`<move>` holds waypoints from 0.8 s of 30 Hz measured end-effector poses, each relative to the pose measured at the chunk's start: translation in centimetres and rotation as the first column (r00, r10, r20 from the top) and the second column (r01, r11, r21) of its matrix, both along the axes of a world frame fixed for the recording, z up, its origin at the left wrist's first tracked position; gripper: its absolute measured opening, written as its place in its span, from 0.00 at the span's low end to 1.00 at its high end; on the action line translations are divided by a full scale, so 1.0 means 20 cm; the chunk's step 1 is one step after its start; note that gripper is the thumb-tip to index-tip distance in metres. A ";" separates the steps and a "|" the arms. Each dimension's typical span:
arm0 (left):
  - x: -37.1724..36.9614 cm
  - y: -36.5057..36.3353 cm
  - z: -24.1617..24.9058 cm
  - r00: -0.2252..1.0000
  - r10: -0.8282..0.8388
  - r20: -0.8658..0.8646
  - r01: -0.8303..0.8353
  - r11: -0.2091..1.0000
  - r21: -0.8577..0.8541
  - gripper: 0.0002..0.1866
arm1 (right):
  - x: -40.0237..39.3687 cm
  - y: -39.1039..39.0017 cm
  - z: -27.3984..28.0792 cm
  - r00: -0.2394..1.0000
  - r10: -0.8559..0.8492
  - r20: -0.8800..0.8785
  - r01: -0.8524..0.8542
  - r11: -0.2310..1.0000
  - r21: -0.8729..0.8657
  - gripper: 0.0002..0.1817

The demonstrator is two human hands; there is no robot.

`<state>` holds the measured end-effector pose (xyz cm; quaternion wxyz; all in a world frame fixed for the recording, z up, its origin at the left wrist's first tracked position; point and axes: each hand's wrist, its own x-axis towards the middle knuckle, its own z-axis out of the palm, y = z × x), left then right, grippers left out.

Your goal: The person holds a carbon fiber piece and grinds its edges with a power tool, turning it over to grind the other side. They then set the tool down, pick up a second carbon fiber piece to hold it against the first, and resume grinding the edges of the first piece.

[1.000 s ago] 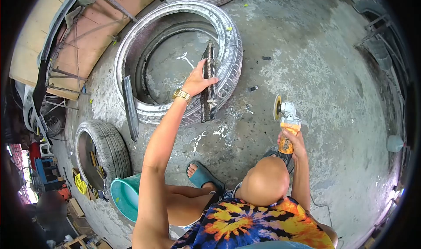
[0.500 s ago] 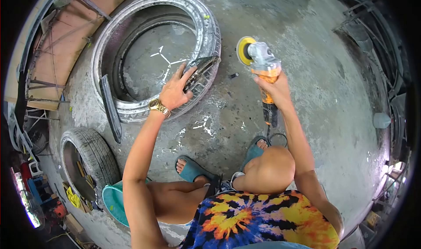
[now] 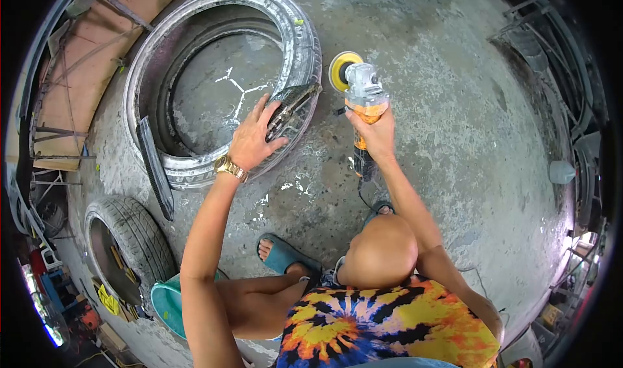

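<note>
My right hand (image 3: 375, 133) is wrapped round the orange and black body of an angle grinder (image 3: 366, 95), held above the floor. Its yellow round pad (image 3: 339, 71) points to the left. On the right side of a large tyre (image 3: 143, 63) lying flat, a dark, glossy plastic part (image 3: 293, 110) rests. My left hand (image 3: 252, 140), with a gold watch at the wrist, touches the near left end of this part, fingers spread. A long dark strip (image 3: 154, 170) leans against the tyre's left side.
Another tyre (image 3: 139, 232) stands at the lower left, beside a green basin (image 3: 169, 306). The grinder's cord (image 3: 365, 196) runs down towards my foot. A tan panel on a metal frame (image 3: 78, 76) stands at the left. A grey container (image 3: 561, 172) sits at the right.
My right hand and the grinder have moved left, closer to the dark part. My left hand stays at the part's end. The whole view has shifted slightly.
</note>
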<state>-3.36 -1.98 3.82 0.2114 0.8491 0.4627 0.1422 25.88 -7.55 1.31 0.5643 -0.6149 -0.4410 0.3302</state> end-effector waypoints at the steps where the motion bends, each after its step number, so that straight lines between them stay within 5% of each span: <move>1: 0.00 0.00 0.00 1.000 -0.003 -0.017 0.003 1.000 0.020 0.46 | -0.01 0.00 0.01 1.000 0.005 -0.005 -0.005 1.000 0.000 0.30; 24: 0.01 0.00 0.00 0.999 -0.023 -0.035 0.024 0.999 0.037 0.45 | -0.07 -0.01 0.08 0.997 0.048 0.062 -0.041 0.993 -0.114 0.33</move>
